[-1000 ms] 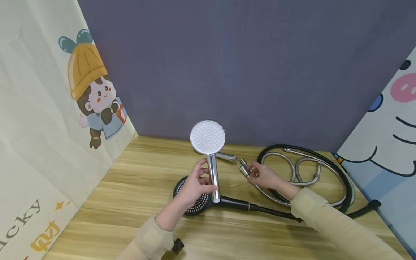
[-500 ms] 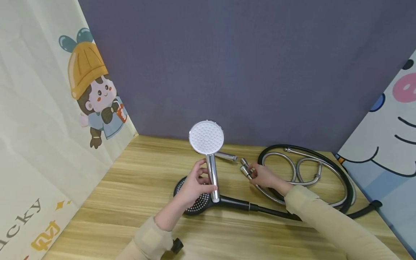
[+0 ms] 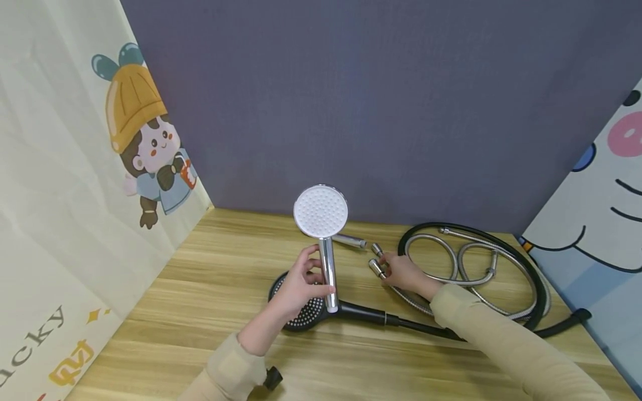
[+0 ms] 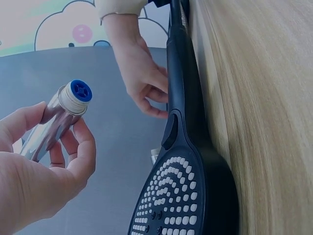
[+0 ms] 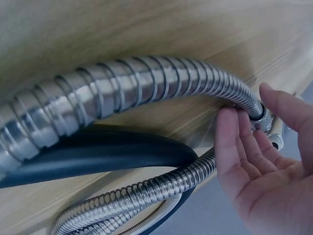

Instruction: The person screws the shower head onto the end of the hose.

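Note:
My left hand (image 3: 296, 289) holds a chrome shower head (image 3: 321, 211) by its handle, the white nozzle face up and toward me. In the left wrist view the handle's threaded end (image 4: 73, 98) shows a blue insert. To the right, my right hand (image 3: 408, 274) has thumb and fingers around the end of a metal shower hose (image 3: 376, 268). In the right wrist view this ribbed hose (image 5: 146, 81) runs in between the thumb and fingers. Another hose end (image 3: 377, 249) lies just behind. Beneath the chrome handle rests a black shower head (image 3: 361, 313).
Behind the held shower head lies another chrome handle (image 3: 351, 240), partly hidden. Coiled metal hoses (image 3: 456, 262) and a black hose (image 3: 539, 295) fill the table's right side. A small black piece (image 3: 273, 378) sits by the left sleeve. A grey backdrop (image 3: 351, 111) closes the far edge.
The right hand and forearm have shifted slightly, and the gripped hose end has moved a little left and nearer to me. The left hand with the chrome shower head is almost still.

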The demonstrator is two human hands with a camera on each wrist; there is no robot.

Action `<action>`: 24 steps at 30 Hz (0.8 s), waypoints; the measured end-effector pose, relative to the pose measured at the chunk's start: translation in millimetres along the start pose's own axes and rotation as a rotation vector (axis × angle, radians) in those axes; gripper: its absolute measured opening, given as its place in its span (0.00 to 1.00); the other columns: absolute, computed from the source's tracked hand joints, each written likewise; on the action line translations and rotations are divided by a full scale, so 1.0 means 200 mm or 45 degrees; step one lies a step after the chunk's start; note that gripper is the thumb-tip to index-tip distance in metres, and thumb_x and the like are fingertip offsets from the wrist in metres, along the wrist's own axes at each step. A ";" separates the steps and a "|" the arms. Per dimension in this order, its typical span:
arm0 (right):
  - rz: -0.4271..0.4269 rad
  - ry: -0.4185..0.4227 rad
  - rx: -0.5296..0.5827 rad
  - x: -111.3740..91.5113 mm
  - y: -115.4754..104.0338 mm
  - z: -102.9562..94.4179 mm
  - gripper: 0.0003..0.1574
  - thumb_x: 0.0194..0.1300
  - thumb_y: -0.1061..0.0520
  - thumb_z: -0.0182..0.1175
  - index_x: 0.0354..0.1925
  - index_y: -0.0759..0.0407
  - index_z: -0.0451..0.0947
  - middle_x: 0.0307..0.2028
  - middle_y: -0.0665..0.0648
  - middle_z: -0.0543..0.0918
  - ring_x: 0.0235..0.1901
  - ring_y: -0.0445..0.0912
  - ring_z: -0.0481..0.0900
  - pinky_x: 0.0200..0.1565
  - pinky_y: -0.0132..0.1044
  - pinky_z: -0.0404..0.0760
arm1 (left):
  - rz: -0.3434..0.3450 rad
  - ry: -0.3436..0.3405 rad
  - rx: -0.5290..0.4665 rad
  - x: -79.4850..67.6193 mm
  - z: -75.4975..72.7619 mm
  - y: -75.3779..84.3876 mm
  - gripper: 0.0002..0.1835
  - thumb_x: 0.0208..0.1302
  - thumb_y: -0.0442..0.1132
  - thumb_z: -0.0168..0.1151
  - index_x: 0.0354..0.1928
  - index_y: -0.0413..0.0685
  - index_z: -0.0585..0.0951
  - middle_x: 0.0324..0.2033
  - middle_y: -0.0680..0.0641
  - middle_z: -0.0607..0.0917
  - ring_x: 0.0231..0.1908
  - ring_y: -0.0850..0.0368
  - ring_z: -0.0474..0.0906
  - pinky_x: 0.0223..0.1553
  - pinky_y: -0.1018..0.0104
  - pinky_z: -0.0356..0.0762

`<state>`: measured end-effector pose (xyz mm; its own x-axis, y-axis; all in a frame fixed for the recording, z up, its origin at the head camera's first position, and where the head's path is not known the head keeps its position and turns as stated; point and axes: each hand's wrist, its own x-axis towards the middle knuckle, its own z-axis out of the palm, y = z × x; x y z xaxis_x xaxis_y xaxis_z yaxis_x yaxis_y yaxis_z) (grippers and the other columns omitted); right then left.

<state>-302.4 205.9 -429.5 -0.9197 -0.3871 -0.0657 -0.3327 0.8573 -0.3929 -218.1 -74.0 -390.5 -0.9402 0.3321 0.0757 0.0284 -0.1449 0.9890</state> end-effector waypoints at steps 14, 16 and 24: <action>-0.017 -0.015 0.103 0.00 0.00 -0.02 0.30 0.45 0.69 0.64 0.50 0.66 0.72 0.18 0.51 0.71 0.17 0.41 0.64 0.20 0.31 0.65 | 0.007 0.023 -0.029 0.00 -0.01 0.00 0.51 0.45 0.21 0.66 0.70 0.52 0.54 0.51 0.39 0.72 0.40 0.54 0.78 0.38 0.60 0.83; -0.039 -0.017 0.137 -0.01 -0.01 -0.03 0.29 0.45 0.69 0.63 0.50 0.67 0.71 0.16 0.51 0.70 0.16 0.41 0.63 0.19 0.30 0.63 | 0.004 0.034 -0.032 0.00 0.00 0.00 0.51 0.44 0.20 0.66 0.70 0.52 0.54 0.51 0.39 0.72 0.40 0.54 0.78 0.38 0.60 0.83; -0.048 -0.030 0.247 -0.03 -0.02 -0.07 0.25 0.56 0.62 0.64 0.52 0.65 0.71 0.19 0.53 0.74 0.15 0.42 0.67 0.19 0.32 0.69 | 0.009 0.040 -0.051 0.00 -0.01 0.00 0.50 0.45 0.19 0.65 0.70 0.50 0.54 0.50 0.39 0.72 0.39 0.54 0.78 0.36 0.62 0.84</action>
<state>-297.4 209.0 -414.3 -0.9014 -0.4274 -0.0686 -0.3180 0.7614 -0.5649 -219.6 -76.2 -391.4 -0.9502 0.3018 0.0778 0.0218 -0.1845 0.9826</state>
